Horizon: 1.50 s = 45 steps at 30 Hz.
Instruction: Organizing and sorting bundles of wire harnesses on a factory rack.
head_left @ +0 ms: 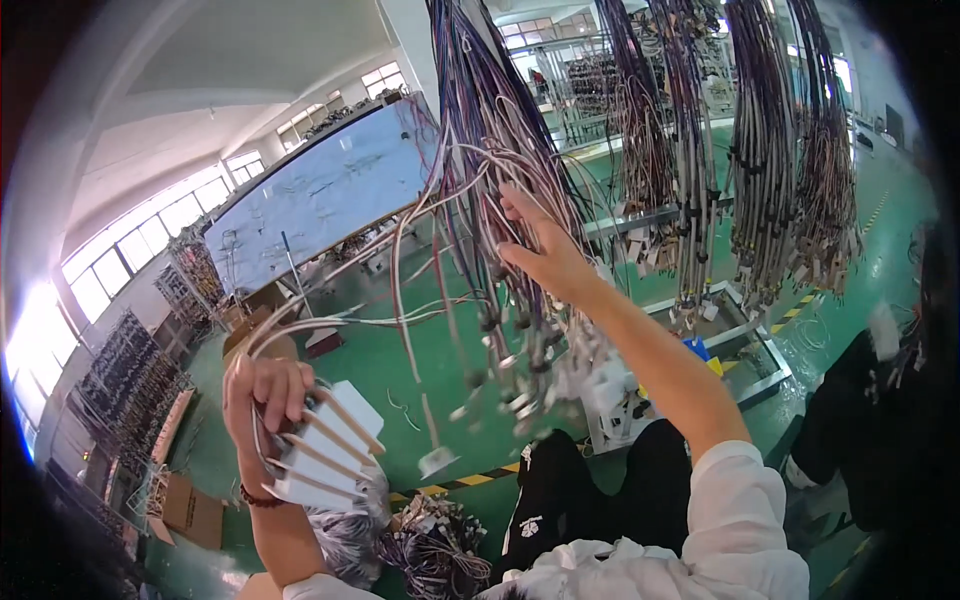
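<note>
Left grip [265, 392] clenched on cables [340, 320] arching above; right grip [548, 250] spread at hanging bundle [490, 110].

Left hand [266, 388]: below and left of the hanging cable bundle [482, 95]; fingers curled; left forearm [285, 540] upright. Right hand [545, 250]: against the bundle's right side; thumb spread; right forearm [662, 358] angled upward.

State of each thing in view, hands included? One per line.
Left hand: closed around pale cables
Right hand: open, at near cable bundle
Pale cables: gripped
Near cable bundle: hanging
White connector: dangling, blurred
White piece with tan strips: beside left hand; grip unclear
Rear cable bundles: hanging
</note>
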### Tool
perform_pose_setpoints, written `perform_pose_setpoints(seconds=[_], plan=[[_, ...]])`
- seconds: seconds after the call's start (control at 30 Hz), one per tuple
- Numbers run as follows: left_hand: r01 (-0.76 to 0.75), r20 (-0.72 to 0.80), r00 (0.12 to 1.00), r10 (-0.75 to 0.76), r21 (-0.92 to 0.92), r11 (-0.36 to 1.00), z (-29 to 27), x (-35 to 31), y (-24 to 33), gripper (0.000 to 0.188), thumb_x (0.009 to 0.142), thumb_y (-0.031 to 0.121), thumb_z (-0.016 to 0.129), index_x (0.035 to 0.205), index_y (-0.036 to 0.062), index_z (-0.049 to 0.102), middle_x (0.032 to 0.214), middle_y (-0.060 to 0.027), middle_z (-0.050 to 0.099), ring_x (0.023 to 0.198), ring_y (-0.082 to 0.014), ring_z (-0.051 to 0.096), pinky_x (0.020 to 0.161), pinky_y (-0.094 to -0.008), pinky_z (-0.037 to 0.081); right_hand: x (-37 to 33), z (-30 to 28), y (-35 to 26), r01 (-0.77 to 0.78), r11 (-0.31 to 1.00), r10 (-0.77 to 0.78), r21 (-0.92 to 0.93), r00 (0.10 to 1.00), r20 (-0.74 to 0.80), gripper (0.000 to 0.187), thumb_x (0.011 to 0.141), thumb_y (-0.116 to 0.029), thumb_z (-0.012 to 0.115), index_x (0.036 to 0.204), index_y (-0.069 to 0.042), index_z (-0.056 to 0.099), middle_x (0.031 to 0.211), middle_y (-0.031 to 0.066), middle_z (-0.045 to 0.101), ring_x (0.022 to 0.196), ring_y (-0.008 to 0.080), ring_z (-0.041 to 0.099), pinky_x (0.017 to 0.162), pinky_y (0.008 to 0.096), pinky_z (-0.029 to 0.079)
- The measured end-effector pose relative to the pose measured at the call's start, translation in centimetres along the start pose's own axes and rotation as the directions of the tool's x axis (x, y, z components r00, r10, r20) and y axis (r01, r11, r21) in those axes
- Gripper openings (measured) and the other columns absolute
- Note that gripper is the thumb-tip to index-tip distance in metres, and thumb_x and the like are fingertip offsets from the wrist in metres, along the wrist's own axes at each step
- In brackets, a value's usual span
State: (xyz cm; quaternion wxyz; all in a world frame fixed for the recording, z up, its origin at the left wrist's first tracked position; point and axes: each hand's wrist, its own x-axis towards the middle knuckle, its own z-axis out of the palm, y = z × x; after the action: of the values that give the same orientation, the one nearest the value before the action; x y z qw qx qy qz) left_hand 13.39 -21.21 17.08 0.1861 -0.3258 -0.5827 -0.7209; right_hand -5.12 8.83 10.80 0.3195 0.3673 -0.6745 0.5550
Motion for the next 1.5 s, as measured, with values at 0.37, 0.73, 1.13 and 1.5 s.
perform_pose_setpoints(seconds=[0.37, 0.73, 1.13, 1.5], plan=[[0.035, 0.022, 0.999, -0.038, 0.136, 0.990, -0.6, -1.1, -1.3, 0.035, 0.097, 0.025, 0.037, 0.065, 0.0107, 0.038, 0.045, -0.0008, 0.039, 0.047, -0.0150, 0.044, 0.069, -0.0328, 0.042, 1.1, 1.1, -1.6, -0.086, 0.843, 0.269, 0.532, 0.922, -0.277, 0.034, 0.089, -0.018, 0.058, 0.119, -0.003, 0.054, 0.092, 0.0019, 0.057, 0.078, 0.0105, 0.053, 0.075, 0.0245, 0.044], [-0.007, 0.068, 0.998, -0.011, 0.260, 0.966, 0.2, -1.0, -0.7, 0.034, 0.095, 0.027, 0.040, 0.065, 0.0100, 0.038, 0.046, -0.0008, 0.041, 0.049, -0.0146, 0.046, 0.070, -0.0324, 0.042, 7.6, -0.9, -2.7, -0.119, 0.806, 0.187, 0.580, 0.981, -0.059, 0.021, 0.090, -0.020, 0.058, 0.102, -0.003, 0.063, 0.069, -0.0022, 0.055, 0.060, 0.0058, 0.049, 0.056, 0.0213, 0.039], [-0.066, 0.123, 0.992, 0.018, 0.400, 0.914, 3.4, -2.9, 0.8, 0.039, 0.092, 0.028, 0.042, 0.063, 0.0028, 0.049, 0.046, -0.0034, 0.047, 0.049, -0.0162, 0.051, 0.070, -0.0319, 0.045, 11.8, -0.1, -10.7, 0.330, 0.584, 0.127, -0.742, 0.865, 0.485, 0.024, 0.086, -0.019, 0.052, 0.083, 0.004, 0.060, 0.083, 0.0211, 0.061, 0.078, 0.0355, 0.060, 0.073, 0.0443, 0.046], [-0.183, 0.028, 0.983, 0.183, 0.298, 0.937, 3.1, -2.0, 1.9, 0.033, 0.094, 0.026, 0.040, 0.065, 0.0092, 0.039, 0.044, -0.0010, 0.041, 0.046, -0.0141, 0.045, 0.069, -0.0322, 0.042, 13.4, -2.2, -9.0, 0.118, 0.851, 0.114, -0.512, 0.910, 0.398, 0.018, 0.082, -0.020, 0.063, 0.084, -0.002, 0.065, 0.063, 0.0045, 0.061, 0.050, 0.0119, 0.057, 0.053, 0.0292, 0.046]])
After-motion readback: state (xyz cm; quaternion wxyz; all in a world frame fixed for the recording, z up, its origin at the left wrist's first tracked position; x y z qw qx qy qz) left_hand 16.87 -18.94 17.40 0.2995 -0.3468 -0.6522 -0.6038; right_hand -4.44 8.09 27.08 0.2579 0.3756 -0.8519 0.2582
